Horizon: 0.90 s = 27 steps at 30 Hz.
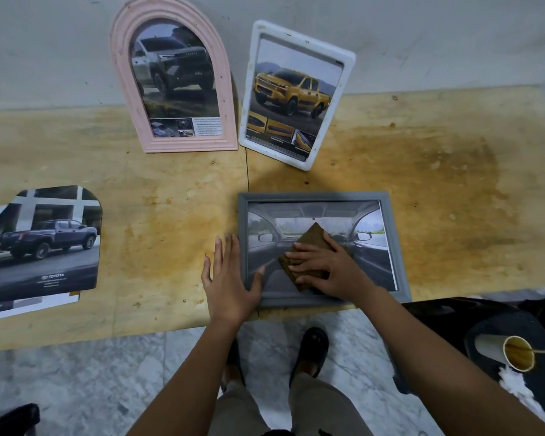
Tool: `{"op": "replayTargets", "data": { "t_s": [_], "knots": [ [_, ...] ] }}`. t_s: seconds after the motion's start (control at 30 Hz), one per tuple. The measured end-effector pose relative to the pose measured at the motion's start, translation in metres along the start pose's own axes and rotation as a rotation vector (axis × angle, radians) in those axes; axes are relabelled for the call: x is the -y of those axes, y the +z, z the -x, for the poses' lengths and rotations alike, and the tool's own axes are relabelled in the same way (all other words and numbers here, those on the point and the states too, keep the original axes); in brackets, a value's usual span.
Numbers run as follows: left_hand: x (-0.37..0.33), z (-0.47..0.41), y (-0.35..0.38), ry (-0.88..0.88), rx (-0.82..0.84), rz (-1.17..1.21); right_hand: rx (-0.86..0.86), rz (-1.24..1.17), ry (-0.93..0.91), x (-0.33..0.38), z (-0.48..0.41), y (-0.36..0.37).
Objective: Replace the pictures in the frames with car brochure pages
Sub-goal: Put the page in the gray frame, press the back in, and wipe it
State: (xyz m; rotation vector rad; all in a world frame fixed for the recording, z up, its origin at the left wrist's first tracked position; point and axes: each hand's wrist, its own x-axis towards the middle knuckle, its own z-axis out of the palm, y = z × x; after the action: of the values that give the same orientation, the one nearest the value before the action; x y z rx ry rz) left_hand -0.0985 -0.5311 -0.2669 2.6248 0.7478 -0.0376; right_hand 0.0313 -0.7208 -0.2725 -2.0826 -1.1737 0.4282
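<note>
Stained plywood table [422,171] against grey wall [44,42], marble floor [92,372].

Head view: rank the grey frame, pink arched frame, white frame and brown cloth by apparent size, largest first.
1. grey frame and pink arched frame: about alike; the grey one lies nearer the camera, so I leave them tied.
2. white frame.
3. brown cloth, clearly smallest.

Grey frame [315,196] lying flat, pink frame [122,73], white frame [346,59] propped upright
</note>
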Motion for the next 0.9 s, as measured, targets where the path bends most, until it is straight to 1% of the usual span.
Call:
{"op": "replayTargets", "data": {
  "t_s": [0.27,0.37,0.5,0.57,0.67,0.73,0.77,0.8,0.9],
  "knots": [
    [-0.001,0.0,0.0,0.002,0.005,-0.001,-0.107,0.054,0.11,-0.009,0.022,-0.007],
    [0.001,0.0,0.001,0.006,0.003,-0.002,-0.134,0.032,0.19,-0.013,0.031,-0.012],
    [0.001,0.0,0.001,0.012,-0.014,0.01,-0.188,0.037,0.17,-0.017,0.036,-0.018],
    [0.001,0.0,0.002,0.01,-0.02,0.012,-0.224,0.04,0.192,-0.017,0.039,-0.023],
    [0.001,0.001,0.002,0.013,-0.027,0.02,-0.271,0.15,0.255,-0.023,0.041,-0.028],
    [0.001,0.001,0.002,0.014,-0.025,0.009,-0.295,0.201,0.336,-0.023,0.038,-0.028],
    [0.001,0.001,0.002,0.015,-0.026,0.006,-0.34,0.155,0.404,-0.02,0.034,-0.029],
    [0.001,0.002,0.002,0.016,-0.027,0.006,-0.415,0.047,0.481,-0.014,0.03,-0.033],
    [0.001,0.001,0.002,0.014,-0.028,0.006,-0.701,-0.413,0.679,0.001,0.016,-0.049]
  ]
}}
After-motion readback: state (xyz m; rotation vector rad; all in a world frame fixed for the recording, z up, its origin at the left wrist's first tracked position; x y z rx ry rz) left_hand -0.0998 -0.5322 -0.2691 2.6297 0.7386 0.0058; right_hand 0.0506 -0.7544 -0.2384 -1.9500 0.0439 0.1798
